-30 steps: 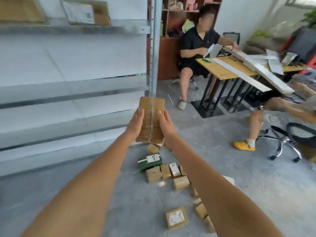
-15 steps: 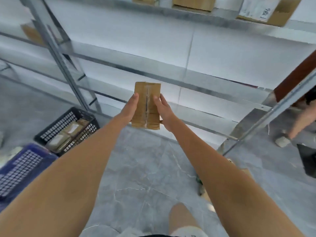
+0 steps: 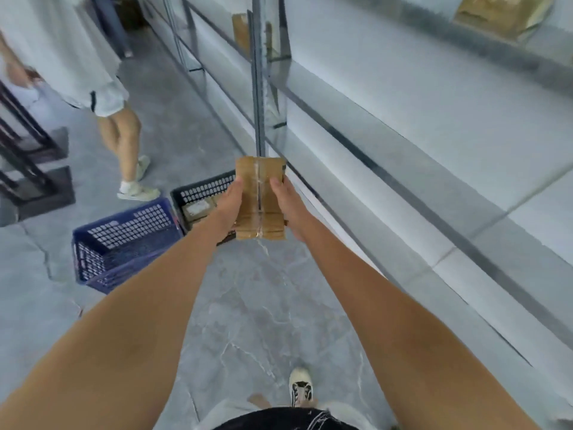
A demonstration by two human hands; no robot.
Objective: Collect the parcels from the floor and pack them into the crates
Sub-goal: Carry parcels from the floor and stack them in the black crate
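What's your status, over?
Left hand and right hand hold cardboard parcel. Black crate and blue crate ahead. Bystander beyond crates.

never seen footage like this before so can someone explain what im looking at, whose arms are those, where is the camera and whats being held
There is no machine here. A person wears a wide-angle camera on the head, looking forward and down, so the two bare arms reaching into the picture are that person's own. The left hand and the right hand hold a flat brown cardboard parcel sealed with clear tape between them, one hand on each side, above the grey tiled floor.

On the floor ahead stand two plastic lattice crates side by side: a blue crate, whose contents cannot be seen, and a black crate with parcels already inside. Metal shelving runs along the right. The wearer's own shoe shows at the bottom. Another person stands behind the crates.
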